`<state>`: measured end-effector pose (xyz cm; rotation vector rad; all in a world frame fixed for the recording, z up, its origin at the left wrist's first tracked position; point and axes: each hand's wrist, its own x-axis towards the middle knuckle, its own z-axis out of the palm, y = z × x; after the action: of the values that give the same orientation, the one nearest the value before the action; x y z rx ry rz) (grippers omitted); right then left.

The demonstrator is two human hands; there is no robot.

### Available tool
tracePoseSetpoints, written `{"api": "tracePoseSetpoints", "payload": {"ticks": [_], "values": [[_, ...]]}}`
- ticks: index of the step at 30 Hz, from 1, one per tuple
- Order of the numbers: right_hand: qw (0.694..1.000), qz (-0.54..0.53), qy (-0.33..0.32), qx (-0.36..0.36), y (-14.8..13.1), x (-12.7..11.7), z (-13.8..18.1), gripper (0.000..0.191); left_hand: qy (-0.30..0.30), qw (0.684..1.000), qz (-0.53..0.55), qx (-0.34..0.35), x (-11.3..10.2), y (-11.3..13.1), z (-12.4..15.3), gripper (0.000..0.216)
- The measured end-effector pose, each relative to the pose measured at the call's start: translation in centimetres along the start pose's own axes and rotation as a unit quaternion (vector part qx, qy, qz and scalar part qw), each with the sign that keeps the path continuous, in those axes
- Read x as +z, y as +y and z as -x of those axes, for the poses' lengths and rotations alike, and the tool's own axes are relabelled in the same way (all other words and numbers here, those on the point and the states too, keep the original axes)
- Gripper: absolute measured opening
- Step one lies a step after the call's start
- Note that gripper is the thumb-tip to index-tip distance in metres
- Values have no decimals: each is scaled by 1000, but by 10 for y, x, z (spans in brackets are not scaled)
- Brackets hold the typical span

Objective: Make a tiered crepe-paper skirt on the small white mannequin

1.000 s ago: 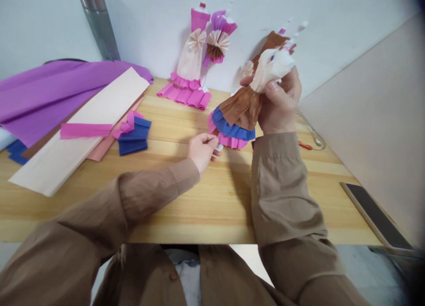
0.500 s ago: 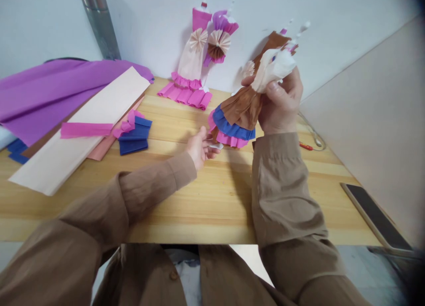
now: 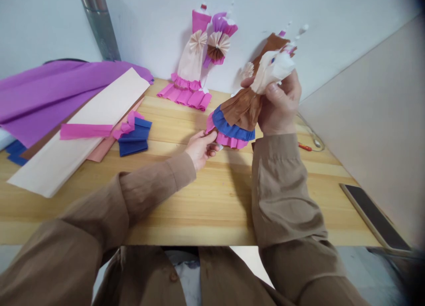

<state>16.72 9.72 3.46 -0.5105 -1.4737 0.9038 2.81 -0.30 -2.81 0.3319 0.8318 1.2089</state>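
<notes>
A paper doll dress (image 3: 244, 104) hangs tilted above the table, its cream top wrapped by the fingers of my right hand (image 3: 282, 98). Below the top, the skirt is brown, with a blue ruffle and a pink ruffle at the hem. My left hand (image 3: 201, 149) pinches the pink hem at its lower left, thumb on the outside. A small white piece shows by the left fingertips; its kind is unclear. Behind my right hand, a brown paper dress (image 3: 274, 42) leans on the wall, partly hidden.
Pink-and-cream (image 3: 191, 71) and purple (image 3: 219, 40) paper dresses lean on the wall. Crepe paper sheets (image 3: 99, 104) and a folded blue piece (image 3: 136, 137) lie at left by a metal flask (image 3: 99, 27). A phone (image 3: 375, 215) and red-handled tool (image 3: 304, 147) lie at right.
My left hand's thumb and fingers have closed on the pink hem, where before they were spread just below it. My right hand keeps its hold almost unmoved.
</notes>
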Motion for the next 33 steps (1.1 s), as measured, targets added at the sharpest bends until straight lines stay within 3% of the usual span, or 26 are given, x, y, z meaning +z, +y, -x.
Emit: {"api": "tracePoseSetpoints", "payload": {"ticks": [7,10,15,20,26,33], "values": [[999,30,25,23,-7,6,-1,58,19,999,25,-36,-6,2,0,36],[999,43,30,14,-10,10,-1,55,45,999,-2,-8,-8,3,-3,38],[997,48,53,26,-6,7,-4,40,89,992,-66,56,-11,2,-7,19],[996,19,85,38,9,-2,-12,39,106,976,-137,129,-18,5,-17,23],[984,0,170,45,13,5,-15,46,111,955,-211,176,-28,7,-28,23],[994,7,84,67,-1,11,-7,39,97,945,-259,175,-31,3,-31,25]]}}
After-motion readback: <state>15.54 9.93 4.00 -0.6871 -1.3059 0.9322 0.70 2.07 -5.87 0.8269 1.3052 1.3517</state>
